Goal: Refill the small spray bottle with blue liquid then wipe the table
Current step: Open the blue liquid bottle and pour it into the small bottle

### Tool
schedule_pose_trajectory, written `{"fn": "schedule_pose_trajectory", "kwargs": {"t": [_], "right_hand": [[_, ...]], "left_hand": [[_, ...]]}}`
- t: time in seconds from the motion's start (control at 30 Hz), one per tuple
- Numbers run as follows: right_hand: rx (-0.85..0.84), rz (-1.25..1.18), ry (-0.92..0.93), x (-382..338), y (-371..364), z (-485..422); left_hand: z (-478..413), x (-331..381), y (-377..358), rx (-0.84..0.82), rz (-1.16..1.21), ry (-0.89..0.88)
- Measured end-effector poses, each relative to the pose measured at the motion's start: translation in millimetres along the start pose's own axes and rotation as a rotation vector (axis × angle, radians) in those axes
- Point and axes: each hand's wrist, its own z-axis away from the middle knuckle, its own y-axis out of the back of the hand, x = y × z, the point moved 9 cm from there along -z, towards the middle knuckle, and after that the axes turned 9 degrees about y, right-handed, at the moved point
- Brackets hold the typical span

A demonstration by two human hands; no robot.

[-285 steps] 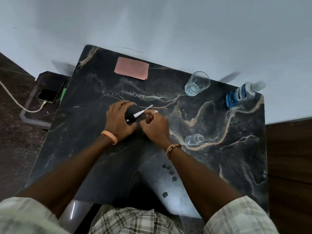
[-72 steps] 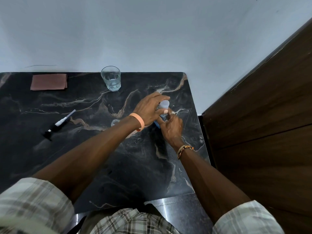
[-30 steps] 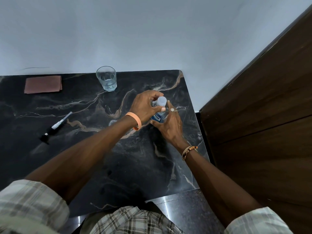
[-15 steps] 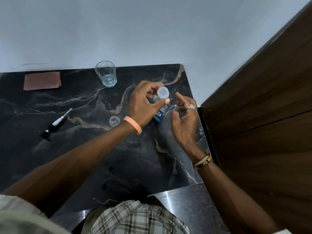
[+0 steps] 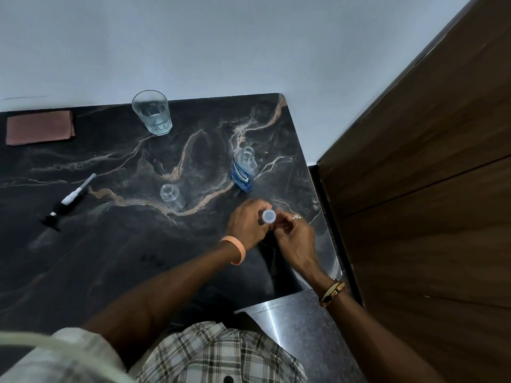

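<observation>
One small clear spray bottle stands uncapped mid-bench. Open blue-liquid plastic bottle at its 2 o'clock. At 4 o'clock, both hands, left and right, pinch round white cap. Black-and-white pump head lies at 9 o'clock.

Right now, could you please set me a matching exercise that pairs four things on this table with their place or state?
Things:
1. cap
2. blue bottle
3. pump
4. cloth

Place or state:
A. lying on its side
B. gripped by the left hand
C. flat, by the wall
D. upright, uncapped

Pairs: 1-B, 2-D, 3-A, 4-C
</observation>
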Motion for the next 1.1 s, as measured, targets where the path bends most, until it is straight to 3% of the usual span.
{"fn": "schedule_pose_trajectory", "kwargs": {"t": [0.2,0.5,0.67,0.8,0.93,1.1], "right_hand": [[-0.105,0.152,-0.007,24,-20,11],[-0.240,0.288,-0.003,31,-38,12],[-0.093,0.253,-0.039,23,-23,15],[-0.003,0.224,0.065,-7,-25,3],[-0.084,0.157,0.291,-66,-67,-16],[-0.281,0.071,0.357,-109,-142,-42]], "left_hand": [[8,-28,-35,-0.066,-0.075,0.113],[11,-45,-58,-0.137,-0.206,0.062],[18,-54,-39,-0.185,-0.028,0.067],[31,-59,24,-0.015,-0.047,-0.075],[47,-86,102,0.266,-0.028,-0.099],[51,-159,182,0.586,0.100,0.207]]}}
